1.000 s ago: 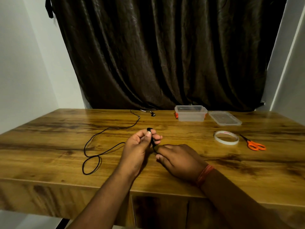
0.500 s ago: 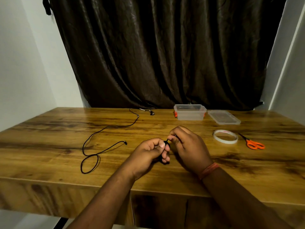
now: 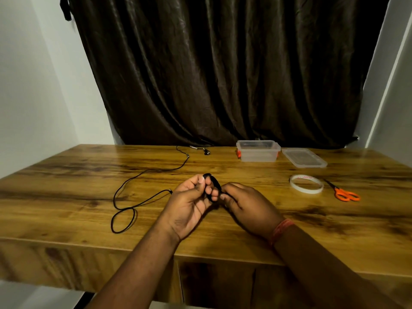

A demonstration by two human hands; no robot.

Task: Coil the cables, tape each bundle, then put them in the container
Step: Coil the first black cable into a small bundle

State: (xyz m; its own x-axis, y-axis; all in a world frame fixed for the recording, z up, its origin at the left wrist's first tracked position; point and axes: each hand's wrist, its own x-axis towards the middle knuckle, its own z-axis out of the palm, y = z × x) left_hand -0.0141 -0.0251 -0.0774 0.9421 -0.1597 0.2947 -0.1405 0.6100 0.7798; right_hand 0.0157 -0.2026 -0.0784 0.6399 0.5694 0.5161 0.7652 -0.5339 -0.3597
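Now black cable coil [image 3: 213, 186] between both hands' fingers [image 3: 208, 190].

On the table [image 3: 66, 188], the lid [image 3: 303, 157] lies right of the container [image 3: 258, 151], with tape [image 3: 306, 183] and scissors [image 3: 344, 192] nearer.

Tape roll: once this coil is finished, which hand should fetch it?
Right, probably. The tape roll lies on the right hand side, near the scissors; the left hand grips the coiled cable and can keep it.
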